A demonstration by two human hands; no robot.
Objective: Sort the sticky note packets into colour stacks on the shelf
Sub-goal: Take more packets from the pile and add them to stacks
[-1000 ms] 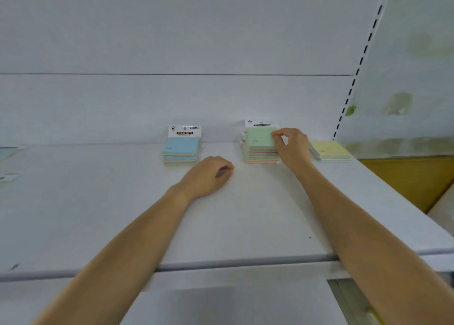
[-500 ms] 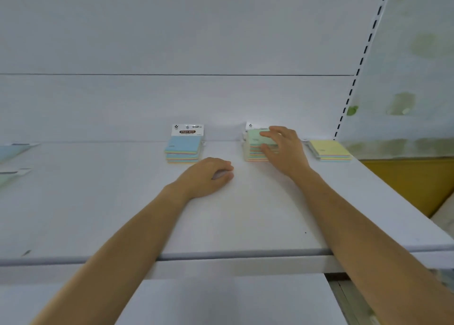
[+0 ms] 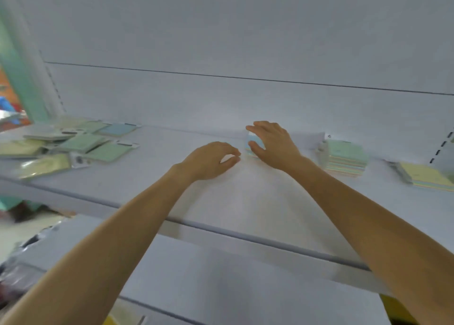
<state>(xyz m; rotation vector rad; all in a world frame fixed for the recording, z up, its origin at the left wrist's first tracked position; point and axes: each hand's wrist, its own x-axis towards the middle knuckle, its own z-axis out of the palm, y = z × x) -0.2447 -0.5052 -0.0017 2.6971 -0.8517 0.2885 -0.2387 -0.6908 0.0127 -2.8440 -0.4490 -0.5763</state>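
Note:
Three sorted stacks stand along the back of the white shelf (image 3: 245, 202): a blue stack (image 3: 251, 141), a green-topped stack (image 3: 345, 159) and a yellow-topped stack (image 3: 425, 177) at the far right. My right hand (image 3: 272, 145) lies over the blue stack and hides most of it. Its thumb is at the stack's near edge and its fingers at the far edge. My left hand (image 3: 211, 160) rests on the shelf just left of the blue stack, loosely curled and holding nothing. The frame is blurred.
A loose pile of unsorted packets (image 3: 66, 145) in green, yellow and blue lies at the shelf's left end. A white back panel rises behind the stacks. A lower shelf (image 3: 221, 288) juts out below the front edge.
My right hand left the green stack and moved left onto the blue stack. My view swung left, bringing the loose pile into sight. My left hand stayed on the shelf.

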